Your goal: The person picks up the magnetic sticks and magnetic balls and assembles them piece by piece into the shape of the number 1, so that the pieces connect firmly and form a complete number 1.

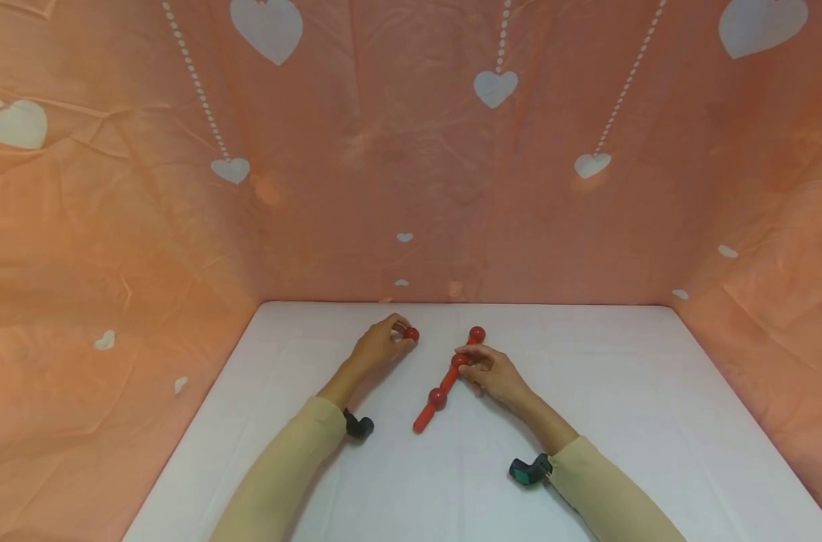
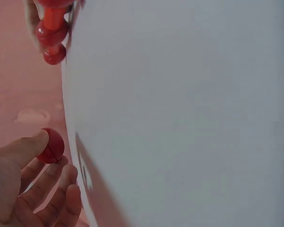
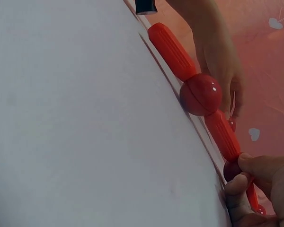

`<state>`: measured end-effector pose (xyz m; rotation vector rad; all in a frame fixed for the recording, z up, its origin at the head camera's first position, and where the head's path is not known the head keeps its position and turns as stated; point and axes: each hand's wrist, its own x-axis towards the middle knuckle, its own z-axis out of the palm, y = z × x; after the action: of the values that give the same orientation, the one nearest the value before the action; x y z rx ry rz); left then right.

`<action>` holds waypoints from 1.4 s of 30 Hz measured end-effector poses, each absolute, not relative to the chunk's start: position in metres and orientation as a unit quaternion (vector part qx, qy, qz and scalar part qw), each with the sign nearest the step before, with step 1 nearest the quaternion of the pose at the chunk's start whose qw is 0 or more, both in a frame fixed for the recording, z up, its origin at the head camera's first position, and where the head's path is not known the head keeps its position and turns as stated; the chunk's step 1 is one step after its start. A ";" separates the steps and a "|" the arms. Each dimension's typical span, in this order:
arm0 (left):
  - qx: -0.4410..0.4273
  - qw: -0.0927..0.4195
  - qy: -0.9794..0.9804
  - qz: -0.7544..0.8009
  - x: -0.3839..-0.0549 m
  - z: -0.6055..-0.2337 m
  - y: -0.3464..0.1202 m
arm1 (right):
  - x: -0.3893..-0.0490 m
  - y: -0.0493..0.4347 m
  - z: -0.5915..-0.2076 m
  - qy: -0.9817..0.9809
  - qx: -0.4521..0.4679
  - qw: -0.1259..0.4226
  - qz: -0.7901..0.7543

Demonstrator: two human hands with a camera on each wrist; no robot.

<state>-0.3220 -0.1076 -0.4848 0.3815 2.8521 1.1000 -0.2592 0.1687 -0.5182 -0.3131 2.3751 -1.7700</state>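
Observation:
My left hand (image 1: 379, 346) pinches a loose red ball (image 1: 412, 333) between thumb and fingers, near the back of the table. The left wrist view shows that ball (image 2: 52, 147) close up, with a dark seam line across it. To its right lies a chain of orange-red ribbed rods and red balls (image 1: 437, 398), slanting from front left to back right. My right hand (image 1: 500, 374) pinches the chain's middle ball, seen also in the right wrist view, where the thumb and fingers (image 3: 260, 168) partly cover it. The front end of the chain is a bare rod (image 3: 171, 51).
A white table (image 1: 587, 391) lies under both hands. Orange cloth walls (image 1: 384, 188) with white hearts stand along its back and sides. Each wrist wears a small black camera (image 1: 531, 470).

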 end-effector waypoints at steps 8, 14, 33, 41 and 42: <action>0.159 0.027 0.914 0.373 -0.312 -0.485 -0.115 | -0.261 0.167 -0.518 0.808 -0.114 0.071 -0.573; 0.164 0.037 0.910 0.378 -0.304 -0.487 -0.118 | -0.260 0.167 -0.517 0.810 -0.110 0.075 -0.571; 0.174 0.036 0.914 0.364 -0.279 -0.481 -0.125 | -0.259 0.165 -0.517 0.818 -0.104 0.074 -0.561; 0.166 0.036 0.914 0.368 -0.269 -0.480 -0.130 | -0.258 0.166 -0.517 0.814 -0.104 0.069 -0.568; 0.165 0.036 0.914 0.369 -0.268 -0.480 -0.131 | -0.258 0.166 -0.517 0.813 -0.103 0.069 -0.570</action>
<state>-0.2685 -0.1312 -0.4803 0.5083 2.8075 1.1325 -0.2582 0.1658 -0.5169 -0.3103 2.4462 -1.7146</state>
